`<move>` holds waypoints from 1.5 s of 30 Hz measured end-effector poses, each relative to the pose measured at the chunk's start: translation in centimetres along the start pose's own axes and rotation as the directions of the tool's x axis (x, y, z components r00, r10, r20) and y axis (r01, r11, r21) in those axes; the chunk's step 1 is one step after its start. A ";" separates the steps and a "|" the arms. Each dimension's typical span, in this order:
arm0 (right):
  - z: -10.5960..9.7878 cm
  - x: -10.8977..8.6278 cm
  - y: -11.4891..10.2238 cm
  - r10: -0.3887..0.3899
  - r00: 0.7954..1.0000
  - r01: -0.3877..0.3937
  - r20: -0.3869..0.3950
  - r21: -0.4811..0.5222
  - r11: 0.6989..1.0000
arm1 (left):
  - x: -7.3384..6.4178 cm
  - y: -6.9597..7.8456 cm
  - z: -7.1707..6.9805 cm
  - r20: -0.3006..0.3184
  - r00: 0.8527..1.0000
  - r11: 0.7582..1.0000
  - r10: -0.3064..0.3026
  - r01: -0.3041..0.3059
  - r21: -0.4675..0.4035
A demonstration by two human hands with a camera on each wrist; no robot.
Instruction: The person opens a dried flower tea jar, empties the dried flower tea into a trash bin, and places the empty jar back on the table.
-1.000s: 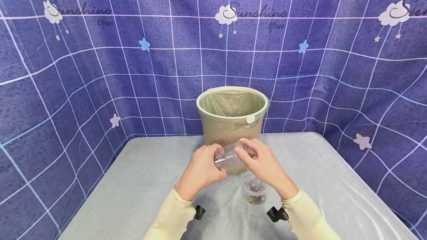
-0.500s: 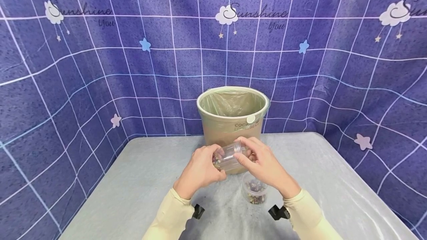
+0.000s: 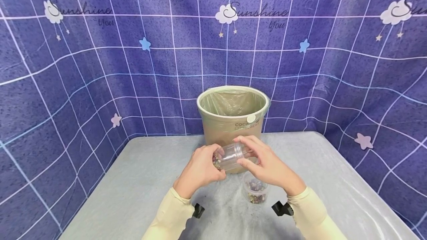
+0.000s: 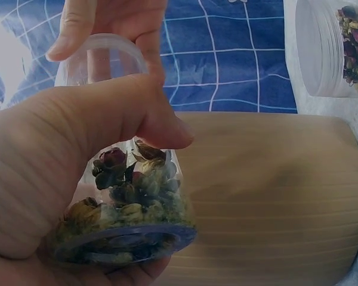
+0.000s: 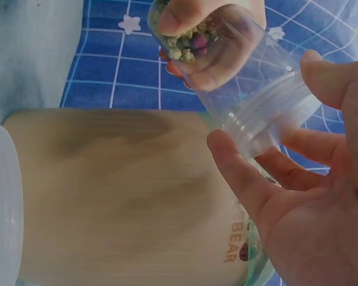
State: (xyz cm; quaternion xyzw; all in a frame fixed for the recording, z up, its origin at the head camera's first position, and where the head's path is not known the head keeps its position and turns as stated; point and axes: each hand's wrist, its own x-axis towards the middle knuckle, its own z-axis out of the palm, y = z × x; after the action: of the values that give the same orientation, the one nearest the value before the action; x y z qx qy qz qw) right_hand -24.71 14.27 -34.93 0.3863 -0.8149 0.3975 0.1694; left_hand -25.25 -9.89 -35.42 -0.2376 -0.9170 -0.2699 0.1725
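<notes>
My left hand (image 3: 200, 169) grips a clear plastic jar (image 3: 228, 157), tilted sideways in front of the bin. Dried rosebuds and yellowish dried flowers (image 4: 134, 193) lie near its base; my thumb crosses its side in the left wrist view. Around the jar's ridged neck end, my right hand (image 3: 263, 164) spreads its fingers, thumb and forefinger tips close to the rim in the right wrist view; whether they touch it I cannot tell. A clear lid there is not certain. Below my right hand, a second clear jar (image 3: 256, 190) of dried flowers stands on the table.
A beige bin (image 3: 230, 127) with a clear liner bag stands right behind the hands. The grey-covered table (image 3: 150, 180) extends to both sides. A blue gridded curtain (image 3: 166, 66) encloses the back and sides.
My right hand has loosened and drawn slightly right, its thumb moving off the jar's neck, so more of the ridged end shows. The left hand and its jar stay nearly still.
</notes>
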 end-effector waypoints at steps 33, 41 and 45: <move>-0.3 0.2 0.2 -0.064 0.997 0.058 0.035 0.153 0.987 | 0.3 0.1 -0.1 0.010 1.000 1.000 0.021 -0.021 0.006; -0.2 0.3 0.1 -0.024 1.000 0.021 0.016 0.148 0.989 | 0.2 0.1 0.0 0.019 1.000 1.000 0.012 -0.012 0.008; 0.0 0.3 0.1 -0.018 1.000 0.020 -0.015 0.125 0.992 | 0.2 0.0 0.1 0.009 1.000 1.000 0.017 -0.017 0.008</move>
State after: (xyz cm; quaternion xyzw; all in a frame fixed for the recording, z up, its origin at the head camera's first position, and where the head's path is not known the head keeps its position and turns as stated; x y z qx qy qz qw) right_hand -24.98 14.16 -34.77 0.4010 -0.7834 0.4490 0.1543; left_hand -25.38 -9.79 -35.39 -0.2459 -0.9168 -0.2638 0.1717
